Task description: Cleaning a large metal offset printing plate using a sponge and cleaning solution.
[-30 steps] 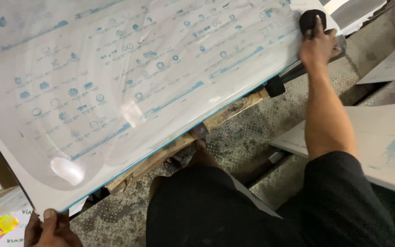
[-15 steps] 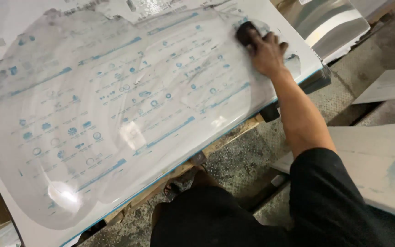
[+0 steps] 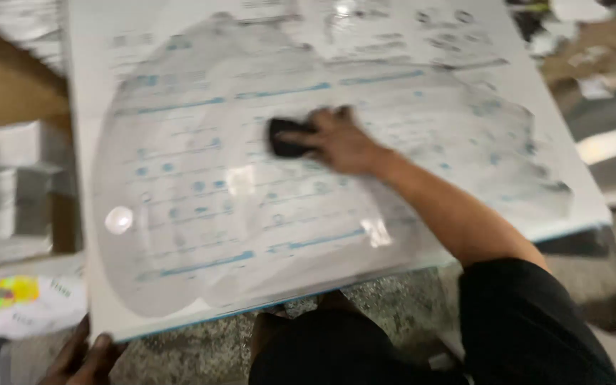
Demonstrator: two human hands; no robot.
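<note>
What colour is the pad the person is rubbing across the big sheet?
Black; the pad shows clearly under the right hand in the head view.

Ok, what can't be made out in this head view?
- Black pad: motion blur hides its material; right hand covers its right end.
- Printed sheet: the blue marks are smeared, unreadable.
- Left hand: cut off by the bottom edge, fingers under the sheet's corner.
- Things at the far right: too blurred to identify.

The right hand (image 3: 340,139) has swept its dark pad (image 3: 288,137) from the far right corner of the wet printing plate (image 3: 180,235) to the middle. The left hand (image 3: 83,356), out of view half a second ago, shows again at the near left corner.
</note>
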